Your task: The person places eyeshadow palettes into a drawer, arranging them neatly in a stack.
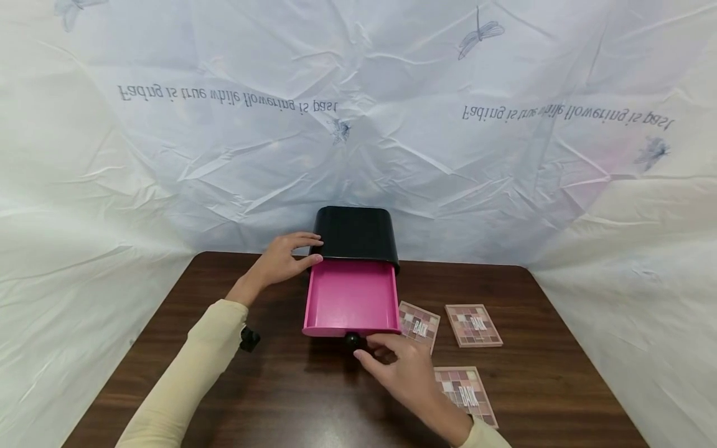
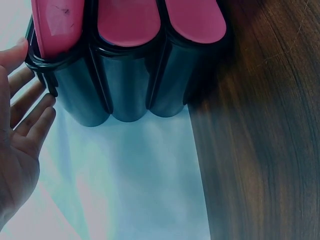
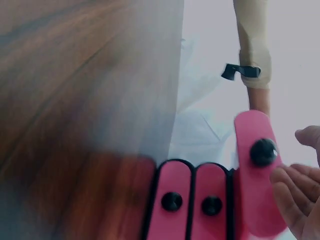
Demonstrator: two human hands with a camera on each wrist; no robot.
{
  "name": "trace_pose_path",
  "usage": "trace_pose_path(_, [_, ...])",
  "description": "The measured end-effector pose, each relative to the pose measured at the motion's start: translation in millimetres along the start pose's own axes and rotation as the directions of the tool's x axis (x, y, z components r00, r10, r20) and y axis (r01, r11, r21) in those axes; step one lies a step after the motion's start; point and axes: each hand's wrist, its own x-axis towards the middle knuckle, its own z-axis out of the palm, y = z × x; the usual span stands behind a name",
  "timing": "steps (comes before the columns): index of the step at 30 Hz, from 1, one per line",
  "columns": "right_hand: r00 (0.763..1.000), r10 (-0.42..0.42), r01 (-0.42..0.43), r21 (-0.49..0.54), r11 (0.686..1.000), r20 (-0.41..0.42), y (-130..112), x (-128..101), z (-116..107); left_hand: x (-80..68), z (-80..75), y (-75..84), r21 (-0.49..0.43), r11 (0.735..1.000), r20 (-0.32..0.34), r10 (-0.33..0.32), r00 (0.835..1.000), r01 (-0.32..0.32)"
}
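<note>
A small black cabinet (image 1: 355,233) stands at the back of the table, its top pink drawer (image 1: 353,295) pulled far out. My left hand (image 1: 282,258) rests against the cabinet's left upper edge, fingers fairly straight and thumb at the front corner. In front, my right hand (image 1: 406,370) is beside the drawer's round black knob (image 1: 352,340), thumb and fingers apart. The right wrist view shows the knob (image 3: 263,152) outside the gap between thumb and fingers. Below the pulled-out drawer, two other pink drawers (image 3: 171,201) are closed.
Three square palettes lie on the brown table (image 1: 269,398) at right: one palette (image 1: 421,323) beside the drawer, another palette (image 1: 474,325) farther right, and a nearer palette (image 1: 467,395) partly behind my right forearm. A white printed sheet (image 1: 358,124) hangs behind and around the table.
</note>
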Motion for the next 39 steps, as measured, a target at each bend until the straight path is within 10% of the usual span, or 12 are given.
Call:
trace_pose_path(17, [0.960,-0.280,0.280,-0.028,0.960,0.016,65,-16,-83,0.0,0.9,-2.1,0.004,1.000,-0.003,0.018,1.000,-0.018])
trace_pose_path(26, [0.972,-0.028,0.063,-0.144,0.988,0.233,87,-39,-125,0.0,1.4,-1.8,0.003,1.000,-0.005,0.011,1.000,-0.011])
trace_pose_path(39, [0.859,0.218,-0.122,-0.228,0.966,0.464,117,-62,-159,0.3,1.3,-1.2,-0.004,1.000,-0.001,-0.004,1.000,0.004])
